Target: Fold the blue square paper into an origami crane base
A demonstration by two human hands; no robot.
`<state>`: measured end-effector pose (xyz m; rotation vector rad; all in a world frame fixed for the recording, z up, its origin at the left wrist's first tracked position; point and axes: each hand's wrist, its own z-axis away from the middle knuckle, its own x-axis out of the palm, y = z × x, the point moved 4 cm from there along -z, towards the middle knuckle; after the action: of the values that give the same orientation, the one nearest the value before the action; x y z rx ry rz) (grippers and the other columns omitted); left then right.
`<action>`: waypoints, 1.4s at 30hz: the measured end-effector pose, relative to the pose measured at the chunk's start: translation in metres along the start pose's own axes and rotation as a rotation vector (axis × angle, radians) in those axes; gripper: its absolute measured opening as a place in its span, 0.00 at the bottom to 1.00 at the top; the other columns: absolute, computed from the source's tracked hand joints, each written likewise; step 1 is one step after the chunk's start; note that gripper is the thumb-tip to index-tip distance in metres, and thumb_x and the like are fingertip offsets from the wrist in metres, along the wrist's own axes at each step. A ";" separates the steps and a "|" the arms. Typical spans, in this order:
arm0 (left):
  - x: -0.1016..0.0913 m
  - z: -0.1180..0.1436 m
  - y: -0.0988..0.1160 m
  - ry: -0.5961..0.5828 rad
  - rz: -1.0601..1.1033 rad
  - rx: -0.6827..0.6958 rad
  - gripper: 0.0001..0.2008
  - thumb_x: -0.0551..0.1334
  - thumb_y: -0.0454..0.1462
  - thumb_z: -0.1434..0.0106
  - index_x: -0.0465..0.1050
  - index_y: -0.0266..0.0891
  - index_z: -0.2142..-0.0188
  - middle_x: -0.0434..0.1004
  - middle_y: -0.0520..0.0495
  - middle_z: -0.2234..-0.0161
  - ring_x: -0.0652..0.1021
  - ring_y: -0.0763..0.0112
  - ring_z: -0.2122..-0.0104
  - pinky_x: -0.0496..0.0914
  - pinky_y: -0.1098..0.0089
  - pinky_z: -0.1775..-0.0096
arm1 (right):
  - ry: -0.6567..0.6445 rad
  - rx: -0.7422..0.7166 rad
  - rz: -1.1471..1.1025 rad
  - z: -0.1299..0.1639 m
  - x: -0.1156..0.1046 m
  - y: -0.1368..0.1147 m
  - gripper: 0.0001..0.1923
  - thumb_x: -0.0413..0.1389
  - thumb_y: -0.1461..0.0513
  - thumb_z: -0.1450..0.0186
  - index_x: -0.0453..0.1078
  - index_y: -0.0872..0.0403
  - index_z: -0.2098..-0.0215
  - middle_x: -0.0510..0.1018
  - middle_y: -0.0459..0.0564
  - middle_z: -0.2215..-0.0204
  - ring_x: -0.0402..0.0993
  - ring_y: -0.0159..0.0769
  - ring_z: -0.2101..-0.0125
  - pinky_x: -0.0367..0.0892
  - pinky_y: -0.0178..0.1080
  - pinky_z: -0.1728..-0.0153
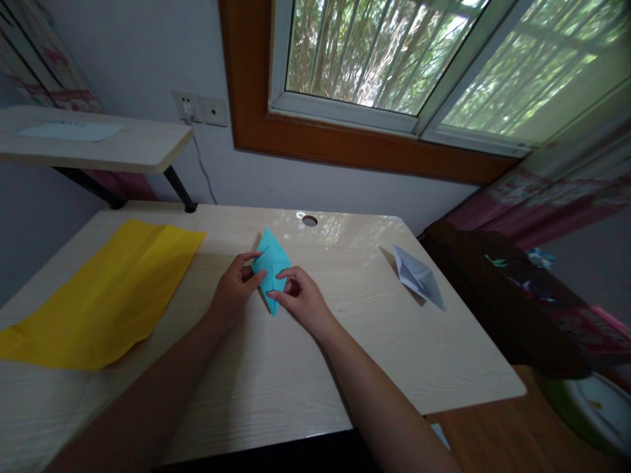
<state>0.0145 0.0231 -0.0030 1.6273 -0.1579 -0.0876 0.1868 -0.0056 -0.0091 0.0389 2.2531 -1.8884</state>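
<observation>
Turquoise folded paper (270, 266), kite-shaped, is laid on the pale wooden table (276, 368) near its middle, one point toward the window. It is pinched at its left edge by the left hand (235, 289) and at its lower right edge by the right hand (302, 301). A yellow sheet (106, 295) is spread at left; a white folded paper (418, 276) is set well apart at right.

Pale wooden table (276, 374) bears yellow sheet (106, 292), teal fold (270, 263), white fold (418, 276).
</observation>
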 end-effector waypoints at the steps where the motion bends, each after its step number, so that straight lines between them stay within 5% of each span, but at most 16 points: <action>1: 0.000 0.001 0.000 0.017 -0.031 0.009 0.26 0.68 0.43 0.40 0.66 0.40 0.44 0.76 0.56 0.75 0.77 0.70 0.73 0.73 0.70 0.67 | -0.003 -0.005 0.017 0.000 0.000 0.000 0.20 0.69 0.54 0.43 0.69 0.49 0.58 0.67 0.38 0.76 0.63 0.29 0.76 0.61 0.33 0.74; 22: -0.001 0.008 0.014 0.075 -0.183 0.093 0.22 0.58 0.45 0.30 0.66 0.41 0.40 0.63 0.58 0.79 0.66 0.75 0.79 0.60 0.74 0.74 | -0.011 0.038 0.034 0.002 -0.001 -0.007 0.18 0.67 0.57 0.43 0.67 0.50 0.58 0.66 0.37 0.77 0.63 0.30 0.76 0.59 0.34 0.73; 31: 0.007 0.003 -0.001 -0.034 0.002 0.062 0.41 0.71 0.41 0.43 0.53 0.44 0.35 0.74 0.53 0.68 0.74 0.71 0.73 0.69 0.72 0.69 | -0.069 0.030 -0.023 0.002 0.001 -0.005 0.18 0.66 0.56 0.42 0.66 0.49 0.57 0.64 0.36 0.78 0.60 0.29 0.77 0.58 0.33 0.75; 42: -0.003 0.004 0.010 0.107 -0.115 0.100 0.35 0.70 0.41 0.41 0.61 0.44 0.37 0.71 0.55 0.71 0.71 0.74 0.75 0.66 0.75 0.72 | -0.170 -0.053 -0.002 0.007 0.005 -0.009 0.19 0.64 0.55 0.38 0.66 0.47 0.51 0.67 0.39 0.74 0.65 0.30 0.74 0.63 0.33 0.71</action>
<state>0.0105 0.0193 0.0064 1.7357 0.0143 -0.0811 0.1816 -0.0142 -0.0026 -0.1271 2.1875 -1.7599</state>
